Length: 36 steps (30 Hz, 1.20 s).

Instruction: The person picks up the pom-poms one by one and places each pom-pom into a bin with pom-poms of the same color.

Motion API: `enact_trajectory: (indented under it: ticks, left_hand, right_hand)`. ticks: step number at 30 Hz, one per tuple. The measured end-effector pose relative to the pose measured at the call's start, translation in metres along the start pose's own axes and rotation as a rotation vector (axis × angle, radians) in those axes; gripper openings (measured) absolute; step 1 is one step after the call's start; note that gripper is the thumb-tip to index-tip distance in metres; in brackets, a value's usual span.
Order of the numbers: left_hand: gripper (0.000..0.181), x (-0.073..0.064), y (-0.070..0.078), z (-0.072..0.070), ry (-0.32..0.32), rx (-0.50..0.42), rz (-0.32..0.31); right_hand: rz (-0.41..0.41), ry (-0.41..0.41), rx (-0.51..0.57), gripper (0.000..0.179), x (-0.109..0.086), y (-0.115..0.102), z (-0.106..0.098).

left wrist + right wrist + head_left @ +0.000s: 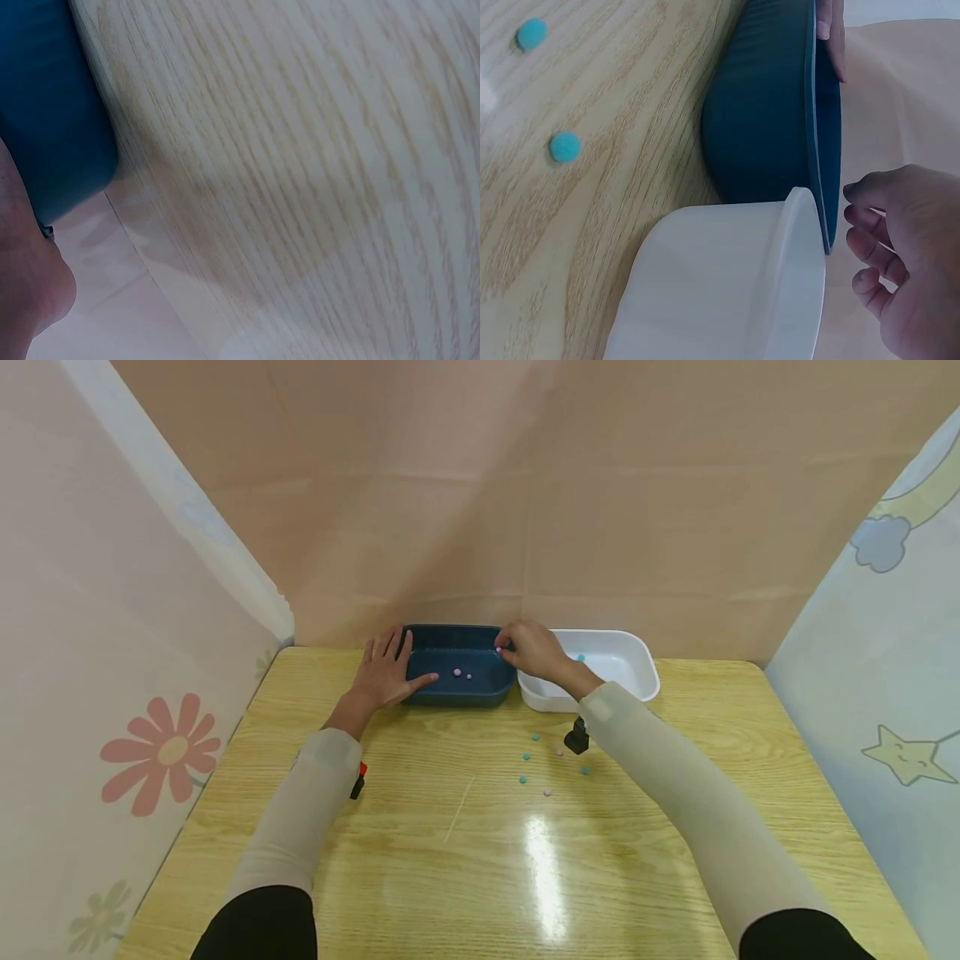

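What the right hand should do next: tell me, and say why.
The right hand should probably release what looks like a pink bead into the dark blue tray: it hovers at that tray's right end, two pink beads lie inside, and the left hand rests at the other end. The bead visible in the white tray is teal.

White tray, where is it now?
In the head view, the white tray sits right of center on the table, right of the dark blue tray, partly hidden by the right hand.
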<state>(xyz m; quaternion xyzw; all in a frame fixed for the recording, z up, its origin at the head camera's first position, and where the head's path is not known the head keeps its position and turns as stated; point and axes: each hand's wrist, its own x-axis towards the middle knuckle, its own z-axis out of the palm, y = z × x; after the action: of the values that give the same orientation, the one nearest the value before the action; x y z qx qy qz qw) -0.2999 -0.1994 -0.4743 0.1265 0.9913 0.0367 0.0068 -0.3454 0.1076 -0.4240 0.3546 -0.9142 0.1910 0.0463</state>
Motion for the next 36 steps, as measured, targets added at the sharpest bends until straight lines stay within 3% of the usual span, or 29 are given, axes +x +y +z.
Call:
enact_trajectory:
  ticks: [16, 36]
  left_hand:
    - [0.105, 0.001, 0.000, -0.003, 0.006, -0.005, 0.006]
    - [0.107, 0.000, 0.001, -0.002, 0.006, 0.007, -0.003]
  right_hand:
    - [0.039, -0.018, 0.010, 0.022, -0.003, 0.003, -0.004]
    - [-0.011, 0.016, -0.015, 0.023, -0.021, 0.002, -0.015]
